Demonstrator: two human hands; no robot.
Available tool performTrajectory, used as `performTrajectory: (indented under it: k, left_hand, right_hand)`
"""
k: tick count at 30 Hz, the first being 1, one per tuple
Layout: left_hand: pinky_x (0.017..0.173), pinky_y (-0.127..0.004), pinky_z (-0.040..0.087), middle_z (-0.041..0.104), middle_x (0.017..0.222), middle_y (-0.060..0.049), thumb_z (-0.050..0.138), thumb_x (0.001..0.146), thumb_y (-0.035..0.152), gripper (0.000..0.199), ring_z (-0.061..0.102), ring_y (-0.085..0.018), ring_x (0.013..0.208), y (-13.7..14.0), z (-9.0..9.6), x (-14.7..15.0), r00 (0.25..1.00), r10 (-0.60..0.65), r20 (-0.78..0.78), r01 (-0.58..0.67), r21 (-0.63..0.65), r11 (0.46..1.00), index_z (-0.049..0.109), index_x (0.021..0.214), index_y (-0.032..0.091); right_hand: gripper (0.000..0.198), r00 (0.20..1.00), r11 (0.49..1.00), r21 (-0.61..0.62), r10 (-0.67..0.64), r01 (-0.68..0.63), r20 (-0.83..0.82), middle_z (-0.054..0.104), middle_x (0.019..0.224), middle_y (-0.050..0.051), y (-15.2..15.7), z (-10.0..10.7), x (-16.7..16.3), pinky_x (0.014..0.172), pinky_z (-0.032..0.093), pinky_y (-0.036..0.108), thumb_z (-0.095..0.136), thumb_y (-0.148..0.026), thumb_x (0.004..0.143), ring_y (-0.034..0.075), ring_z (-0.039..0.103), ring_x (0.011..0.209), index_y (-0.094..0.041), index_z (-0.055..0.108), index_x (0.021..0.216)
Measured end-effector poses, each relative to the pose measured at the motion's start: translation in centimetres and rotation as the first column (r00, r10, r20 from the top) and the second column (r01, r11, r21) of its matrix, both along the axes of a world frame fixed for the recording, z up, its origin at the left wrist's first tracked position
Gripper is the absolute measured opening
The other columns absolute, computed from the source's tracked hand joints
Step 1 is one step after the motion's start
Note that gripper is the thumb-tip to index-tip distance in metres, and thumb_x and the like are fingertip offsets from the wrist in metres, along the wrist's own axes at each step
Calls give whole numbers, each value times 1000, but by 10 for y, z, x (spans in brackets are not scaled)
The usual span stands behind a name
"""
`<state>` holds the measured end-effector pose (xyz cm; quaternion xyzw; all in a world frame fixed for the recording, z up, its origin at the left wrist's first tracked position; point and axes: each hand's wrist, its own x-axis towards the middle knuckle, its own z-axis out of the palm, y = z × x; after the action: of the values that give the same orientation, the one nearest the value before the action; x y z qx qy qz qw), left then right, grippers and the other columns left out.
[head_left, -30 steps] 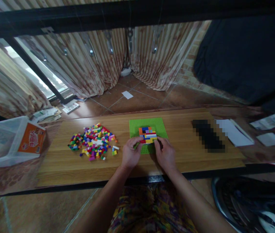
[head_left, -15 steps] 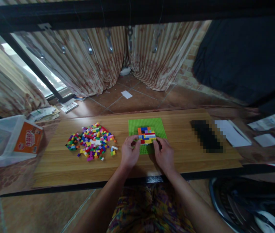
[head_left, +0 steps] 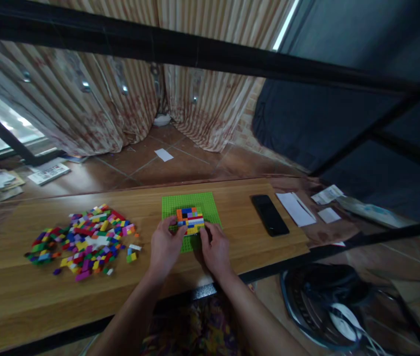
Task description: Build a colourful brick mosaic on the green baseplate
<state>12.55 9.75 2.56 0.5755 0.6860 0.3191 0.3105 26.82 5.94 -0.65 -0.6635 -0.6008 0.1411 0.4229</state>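
Wooden table (head_left: 243, 202) bears a green baseplate (head_left: 208, 201); over it, the left hand (head_left: 165, 248) and the right hand (head_left: 216, 248) are closed on a multicoloured brick block (head_left: 192, 221), gripping its two opposite sides.

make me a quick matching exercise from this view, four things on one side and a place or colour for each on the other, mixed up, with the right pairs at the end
Things
1. brick assembly
2. studded baseplate
3. smartphone
4. loose toy bricks

Place or colour
A. black all over its screen
B. in a heap to the left of the left hand
C. pinched between the left hand and the right hand
D. bright green all over

Right pairs: 1-C, 2-D, 3-A, 4-B
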Motion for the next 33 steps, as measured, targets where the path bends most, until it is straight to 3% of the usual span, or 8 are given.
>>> performTrajectory:
  k: [10,16,21,26,33]
  left_hand:
    - [69,-32,50,71,99,-9,62,78,30,35,65,-19,73,5,-5,-1,998,-27,-48,29,44,999,64,110,15]
    - [73,-31,51,73,98,-10,65,76,26,33,68,-21,82,12,-10,-6,992,-91,82,93,-23,995,65,107,14]
    - [74,-33,51,73,98,-11,57,84,33,31,67,-21,81,-2,-9,-7,996,-84,16,84,-1,996,66,107,14]
    - [76,-31,51,72,96,-8,47,88,27,28,67,-19,83,-19,-17,-13,984,-88,154,85,24,996,67,102,15]
    - [75,-28,52,72,93,-5,58,78,17,29,64,-16,79,-30,-15,-20,957,-156,245,156,18,988,66,106,18]
  right_hand:
    - [30,1000,1000,-5,-3,3,-15,66,97,11,0,-1,-1,84,48,33,42,-33,95,21,60,94,-16,63,109]
    - [33,1000,1000,-6,11,-11,-4,66,97,12,0,0,0,84,47,34,41,-35,96,21,60,94,-15,64,108]
    - [40,999,999,-35,36,-36,7,66,98,13,-3,1,3,84,46,35,39,-42,96,22,60,94,-14,64,109]
    - [45,997,996,-54,67,-65,44,66,100,13,-13,2,3,83,46,35,41,-50,93,23,59,94,-14,63,108]
    - [67,980,982,-173,-35,70,198,63,105,19,-18,10,-13,84,45,40,48,-66,83,30,58,99,-9,59,115]
